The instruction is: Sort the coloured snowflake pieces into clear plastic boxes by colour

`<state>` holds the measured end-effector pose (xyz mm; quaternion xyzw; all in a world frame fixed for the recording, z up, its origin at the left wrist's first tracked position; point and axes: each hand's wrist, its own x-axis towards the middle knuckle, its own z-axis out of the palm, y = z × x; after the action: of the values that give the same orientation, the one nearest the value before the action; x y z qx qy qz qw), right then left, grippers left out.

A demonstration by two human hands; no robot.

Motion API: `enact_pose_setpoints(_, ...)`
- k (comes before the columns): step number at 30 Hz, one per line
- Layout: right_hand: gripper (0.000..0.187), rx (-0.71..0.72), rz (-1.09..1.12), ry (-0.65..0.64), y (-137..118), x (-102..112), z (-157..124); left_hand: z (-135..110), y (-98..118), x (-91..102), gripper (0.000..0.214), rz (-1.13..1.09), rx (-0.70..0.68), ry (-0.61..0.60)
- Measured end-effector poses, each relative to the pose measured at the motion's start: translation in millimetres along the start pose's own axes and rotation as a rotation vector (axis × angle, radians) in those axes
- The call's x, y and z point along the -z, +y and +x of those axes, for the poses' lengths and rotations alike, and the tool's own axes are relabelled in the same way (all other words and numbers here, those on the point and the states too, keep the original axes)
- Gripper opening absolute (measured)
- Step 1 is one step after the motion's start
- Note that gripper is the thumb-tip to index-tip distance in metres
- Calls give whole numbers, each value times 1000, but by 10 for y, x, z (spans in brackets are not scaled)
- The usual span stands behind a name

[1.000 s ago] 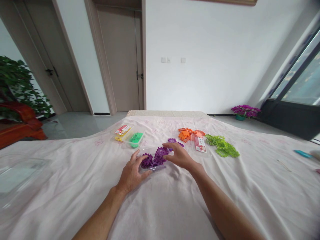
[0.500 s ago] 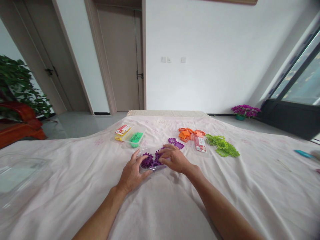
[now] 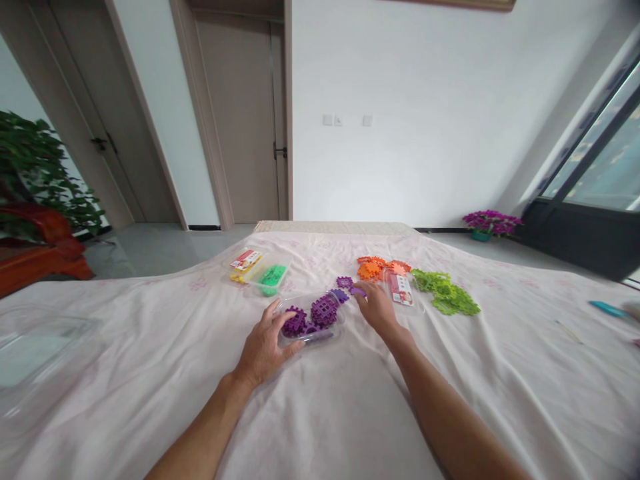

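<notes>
L hand (image 3: 264, 345) centre frame, fingers clamped on left end of clear tray (image 3: 340, 327), purple pieces (image 3: 320, 312) inside. R hand (image 3: 379, 308) just right of tray, fingertips at loose purple pieces (image 3: 346, 283) on bedsheet (image 3: 350, 400); pinched or apart, can't tell. Orange pieces (image 3: 371, 269) and green pieces (image 3: 445, 292) further right.

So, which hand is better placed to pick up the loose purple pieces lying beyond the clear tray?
The right hand: its fingertips reach the loose purple pieces, while the left hand is occupied, holding the near end of the clear tray.
</notes>
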<state>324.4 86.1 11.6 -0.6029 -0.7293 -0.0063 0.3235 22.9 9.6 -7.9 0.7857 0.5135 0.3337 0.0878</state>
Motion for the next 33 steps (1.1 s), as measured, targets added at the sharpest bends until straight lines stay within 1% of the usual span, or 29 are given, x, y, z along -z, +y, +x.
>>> enact_pose_setpoints(2, 36, -51, -100, -43, 143, -67, -44, 2, -10, -9, 53, 0, -7, 3)
enact_pose_setpoints(4, 46, -69, -156, -86, 225, -129, -94, 5, -24, -20, 53, -2, -20, 11)
enact_pose_setpoints(6, 48, -76, -185, -114, 259, -176, -127, 6, -35, -28, 53, -4, -31, 17)
enact_pose_setpoints(10, 37, -93, -202, -134, 279, -197, -123, -3, -32, -23, 54, -5, -42, 14)
enact_pose_setpoints(15, 22, -132, -218, -96, 277, -145, -117, -8, -3, -1, 54, 5, -40, 4)
enact_pose_setpoints(20, 18, -180, -200, -28, 260, -103, -135, -4, -4, 1, 56, -4, -49, 12)
enact_pose_setpoints(23, 23, -226, -76, 53, 224, -90, -95, -4, -10, -3, 60, -16, -61, 22)
enact_pose_setpoints(26, 26, -161, 189, 63, 99, -76, -36, -3, -19, -14, 67, -23, -64, 30)
enact_pose_setpoints(29, 27, -19, 393, 11, -134, -34, -10, -3, -29, -30, 74, -30, -59, 42)
enact_pose_setpoints(31, 30, 77, 418, -32, -325, 11, -25, -3, -32, -35, 77, -32, -63, 44)
enact_pose_setpoints(33, 32, 160, 385, -86, -520, 58, -62, -3, -28, -29, 80, -36, -69, 44)
